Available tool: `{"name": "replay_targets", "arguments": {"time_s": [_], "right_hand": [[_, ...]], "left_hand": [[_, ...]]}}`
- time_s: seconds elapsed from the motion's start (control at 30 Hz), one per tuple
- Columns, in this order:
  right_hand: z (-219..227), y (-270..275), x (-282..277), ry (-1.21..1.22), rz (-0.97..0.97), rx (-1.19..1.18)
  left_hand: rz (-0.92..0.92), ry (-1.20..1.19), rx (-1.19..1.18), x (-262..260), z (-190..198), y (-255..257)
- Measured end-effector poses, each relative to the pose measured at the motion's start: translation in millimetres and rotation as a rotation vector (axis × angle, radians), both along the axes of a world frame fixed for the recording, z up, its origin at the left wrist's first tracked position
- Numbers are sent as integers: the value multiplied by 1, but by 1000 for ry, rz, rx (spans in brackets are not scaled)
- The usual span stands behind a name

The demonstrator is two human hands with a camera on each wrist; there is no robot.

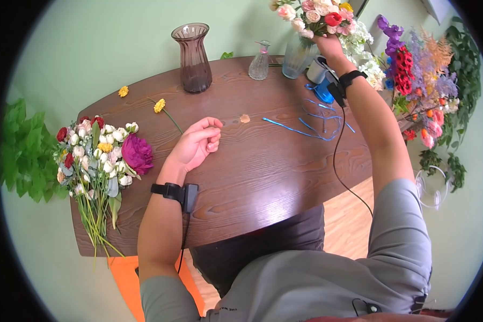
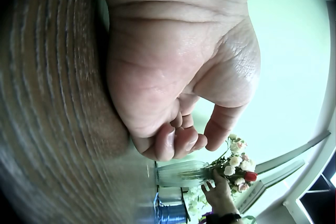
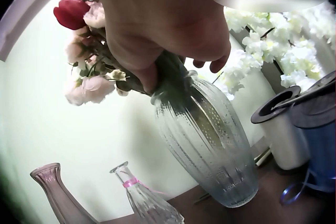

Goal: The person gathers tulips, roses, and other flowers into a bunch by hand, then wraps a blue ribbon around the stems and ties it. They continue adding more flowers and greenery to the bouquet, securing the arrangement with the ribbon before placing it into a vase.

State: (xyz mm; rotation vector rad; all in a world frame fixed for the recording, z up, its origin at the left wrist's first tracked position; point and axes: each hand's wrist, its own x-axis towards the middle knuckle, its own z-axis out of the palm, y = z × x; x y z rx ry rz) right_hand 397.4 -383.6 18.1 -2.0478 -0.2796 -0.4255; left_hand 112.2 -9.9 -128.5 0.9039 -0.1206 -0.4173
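Note:
At the far right of the table my right hand (image 1: pixel 330 47) grips a bouquet (image 1: pixel 317 12) of pink, cream and red flowers by its stems. The stems run down into a clear ribbed glass vase (image 3: pixel 207 140), and the thumb and fingers are right at its mouth in the right wrist view. My left hand (image 1: pixel 196 144) rests on its side near the middle of the table, fingers loosely curled with nothing in them. Close to it lie a yellow flower (image 1: pixel 159 105) on a green stem and a small tan disc (image 1: pixel 244 118).
A purple glass vase (image 1: pixel 194 59) and a small bottle (image 1: pixel 259 61) with pink ribbon stand at the back. Blue ribbon (image 1: pixel 306 129) trails from spools (image 1: pixel 323 88) at right. A mixed bunch (image 1: pixel 99 150) lies at left; more flowers (image 1: pixel 421 75) crowd the right side.

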Motion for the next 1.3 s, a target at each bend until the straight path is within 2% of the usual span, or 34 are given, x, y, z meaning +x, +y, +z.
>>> {"name": "replay_targets", "arguments": {"time_s": [0.17, 0.27, 0.37, 0.47, 0.67, 0.77, 0.83, 0.87, 0.9, 1.0, 1.07, 1.23, 1.3], "right_hand": [[0, -4, 0, 60, 3, -27], [-10, -7, 6, 62, 73, 68], [-7, -7, -7, 193, 53, 57], [-16, -6, -11, 160, -53, -33], [-29, -19, -27, 88, 44, -53], [-35, -21, -47, 124, -85, -34], [-44, -22, -60, 149, -29, -19], [-43, -14, -78, 163, 1, -11], [-43, -6, -98, 285, 67, 62], [-65, 25, -131, 472, 302, 173], [-77, 61, -156, 579, 390, 290], [-108, 142, -172, 713, 604, 548], [-120, 162, -173, 776, 602, 698]], "left_hand": [[1, -5, 4, 0, 0, 0], [1, -4, 7, -1, 1, 0], [2, 0, 7, -1, 2, 0], [2, 3, 7, -1, 2, -1], [4, -2, 14, -1, 1, 0], [-3, -9, 10, 0, 0, 0], [-8, -8, 7, 0, 0, 0], [-5, -14, 4, 0, 1, 0], [-1, -18, 2, -1, 1, -1], [3, -26, 3, -1, 0, -1], [7, -28, -2, -2, -2, 0], [18, -12, -4, -2, -2, 0], [22, -3, 1, -4, 1, 0]]}}
